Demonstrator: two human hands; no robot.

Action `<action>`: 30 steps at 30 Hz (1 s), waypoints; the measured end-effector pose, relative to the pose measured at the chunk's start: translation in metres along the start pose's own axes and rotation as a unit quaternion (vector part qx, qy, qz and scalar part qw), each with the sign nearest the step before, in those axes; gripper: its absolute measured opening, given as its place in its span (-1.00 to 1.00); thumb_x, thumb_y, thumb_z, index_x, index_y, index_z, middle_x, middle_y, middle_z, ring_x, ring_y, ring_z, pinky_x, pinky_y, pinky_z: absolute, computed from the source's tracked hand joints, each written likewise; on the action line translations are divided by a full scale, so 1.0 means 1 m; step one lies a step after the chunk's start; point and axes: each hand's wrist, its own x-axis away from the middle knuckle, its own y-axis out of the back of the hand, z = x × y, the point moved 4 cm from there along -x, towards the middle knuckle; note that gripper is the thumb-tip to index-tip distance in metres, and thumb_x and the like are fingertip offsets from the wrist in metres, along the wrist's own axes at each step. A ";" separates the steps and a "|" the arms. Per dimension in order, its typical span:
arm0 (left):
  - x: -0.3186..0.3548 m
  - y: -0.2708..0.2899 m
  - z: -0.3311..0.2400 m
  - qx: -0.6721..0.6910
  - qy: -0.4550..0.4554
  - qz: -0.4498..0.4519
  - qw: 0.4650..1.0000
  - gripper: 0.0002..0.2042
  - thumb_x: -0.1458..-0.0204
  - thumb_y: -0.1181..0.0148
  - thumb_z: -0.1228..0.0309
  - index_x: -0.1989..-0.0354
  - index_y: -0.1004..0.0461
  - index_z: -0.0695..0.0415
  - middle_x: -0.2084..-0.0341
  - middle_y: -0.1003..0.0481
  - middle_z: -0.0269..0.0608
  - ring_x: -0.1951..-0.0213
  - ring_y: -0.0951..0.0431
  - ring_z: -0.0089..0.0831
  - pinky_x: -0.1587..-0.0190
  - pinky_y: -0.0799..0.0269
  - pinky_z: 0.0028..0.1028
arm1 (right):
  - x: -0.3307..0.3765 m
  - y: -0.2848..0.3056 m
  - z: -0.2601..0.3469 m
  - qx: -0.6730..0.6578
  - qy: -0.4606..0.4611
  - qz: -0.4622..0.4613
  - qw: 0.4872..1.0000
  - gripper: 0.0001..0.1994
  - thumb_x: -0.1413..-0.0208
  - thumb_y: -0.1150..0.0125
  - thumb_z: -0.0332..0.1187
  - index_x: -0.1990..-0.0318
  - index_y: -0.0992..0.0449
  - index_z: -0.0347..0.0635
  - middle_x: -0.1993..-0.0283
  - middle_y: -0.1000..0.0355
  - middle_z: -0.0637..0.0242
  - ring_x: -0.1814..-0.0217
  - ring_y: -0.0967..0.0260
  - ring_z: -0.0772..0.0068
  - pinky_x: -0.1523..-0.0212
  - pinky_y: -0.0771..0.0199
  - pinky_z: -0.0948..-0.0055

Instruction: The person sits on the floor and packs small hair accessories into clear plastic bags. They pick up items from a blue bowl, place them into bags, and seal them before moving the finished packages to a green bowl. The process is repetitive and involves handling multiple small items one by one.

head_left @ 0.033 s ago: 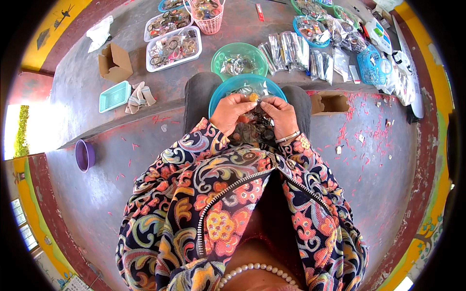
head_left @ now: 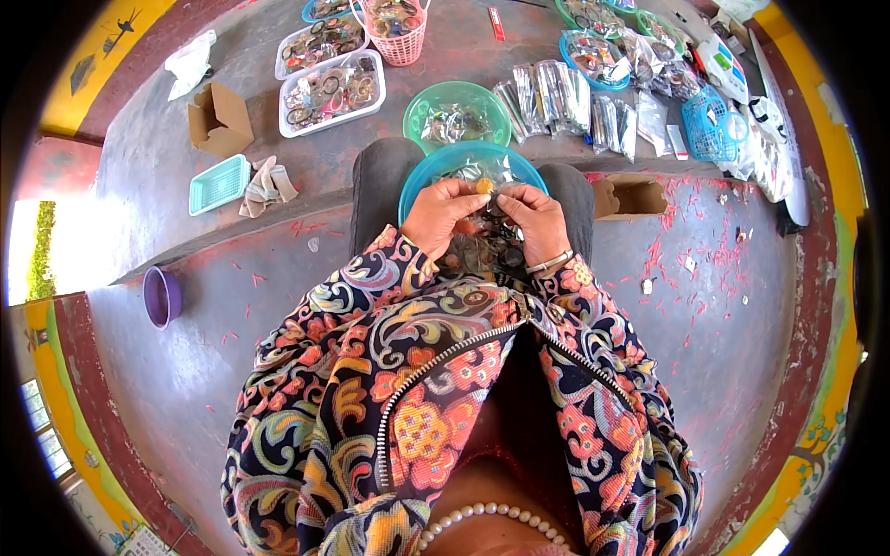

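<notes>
A blue plastic basin [head_left: 408,190] rests on my lap between my knees, filled with small items and clear plastic. Above it, my left hand [head_left: 438,215] and my right hand [head_left: 536,221] meet, thumbs and fingers pinched. Between them is a clear plastic bag [head_left: 499,170], with a small round yellow piece [head_left: 484,185] showing at the left fingertips. Both hands are closed on the bag; its lower part is hard to make out. Dark and reddish small pieces [head_left: 482,246] lie in the basin below my hands.
Past the basin, a raised ledge carries a green bowl [head_left: 422,100], a white tray of bangles [head_left: 306,128], a pink basket [head_left: 400,48] and bundled clear packets [head_left: 556,97]. A cardboard box [head_left: 221,120] and teal tray [head_left: 197,196] stand left. Another box [head_left: 635,196] is right.
</notes>
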 end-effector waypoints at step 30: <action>-0.006 0.010 0.008 0.006 -0.006 0.010 1.000 -0.88 0.03 -0.09 0.52 0.33 -0.41 0.28 0.40 -0.44 -0.23 0.41 -0.46 -0.51 0.33 -0.48 -0.53 | 0.002 -0.003 0.000 -0.011 -0.024 0.036 0.999 -0.92 0.07 -0.16 -0.48 0.38 -0.46 -0.25 0.45 -0.37 0.48 0.44 -0.24 0.71 0.39 -0.20 0.72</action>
